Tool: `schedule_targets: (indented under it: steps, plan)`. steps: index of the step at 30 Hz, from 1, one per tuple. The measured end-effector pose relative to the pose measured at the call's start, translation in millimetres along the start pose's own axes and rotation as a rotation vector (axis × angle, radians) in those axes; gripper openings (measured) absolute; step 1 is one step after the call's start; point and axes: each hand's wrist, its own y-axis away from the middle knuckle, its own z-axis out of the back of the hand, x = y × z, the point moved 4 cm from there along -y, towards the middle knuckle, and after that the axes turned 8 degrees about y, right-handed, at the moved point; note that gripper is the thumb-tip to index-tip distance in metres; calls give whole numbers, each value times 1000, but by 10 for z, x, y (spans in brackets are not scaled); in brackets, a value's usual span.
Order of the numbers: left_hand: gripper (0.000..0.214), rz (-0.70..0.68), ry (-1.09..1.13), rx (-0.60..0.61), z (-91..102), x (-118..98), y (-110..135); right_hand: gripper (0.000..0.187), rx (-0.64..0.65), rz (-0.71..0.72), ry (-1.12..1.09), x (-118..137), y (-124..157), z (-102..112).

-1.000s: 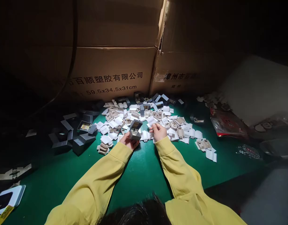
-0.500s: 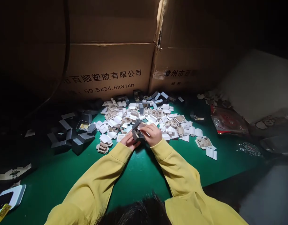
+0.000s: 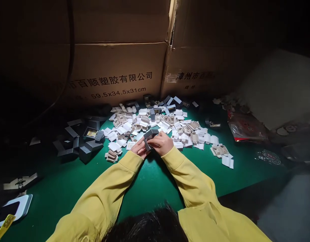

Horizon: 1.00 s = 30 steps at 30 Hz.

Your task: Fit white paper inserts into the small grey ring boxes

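Observation:
Just in front of a heap of white folded paper pieces (image 3: pixel 128 127), a small dark grey box (image 3: pixel 148 145) is held up, tilted and opened out. My left hand (image 3: pixel 140 148) is closed around its left and lower side. On the opposite side, my right hand (image 3: pixel 165 144) grips the box with bent fingers, the fingertips at its opening. What lies inside the box is hidden by the fingers. More dark boxes (image 3: pixel 84 153) lie in a loose pile to the left, one of them open with a yellowish inside.
Large cardboard cartons (image 3: pixel 114 64) stand along the back of the green table (image 3: pixel 150 188). Several dark boxes (image 3: pixel 171 107) lie behind the paper heap. A red plastic packet (image 3: pixel 247 127) is on the right. At the lower left lies a white-framed device (image 3: pixel 25 205) beside a yellow strip (image 3: pixel 5 227).
Both hands have turned the dark box, so its inside shows less. The pale piece seen under my right fingers before is now out of sight.

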Motion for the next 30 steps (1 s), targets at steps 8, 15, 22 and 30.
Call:
schedule_targets:
  steps: [8,15,22,30]
  plan:
    - [32,-8,3,17,34,-3,-7,13,79,-8,24,-15,-2,-2]
    - [36,-39,-17,-24,39,-10,-1,26,187,-41,-184,3,-3,-52]
    - [30,-12,18,-25,51,-46,-9,21,161,-122,-225,21,-18,-91]
    - [33,13,84,-64,86,-23,-32,23,21,-197,-218,33,-24,34]
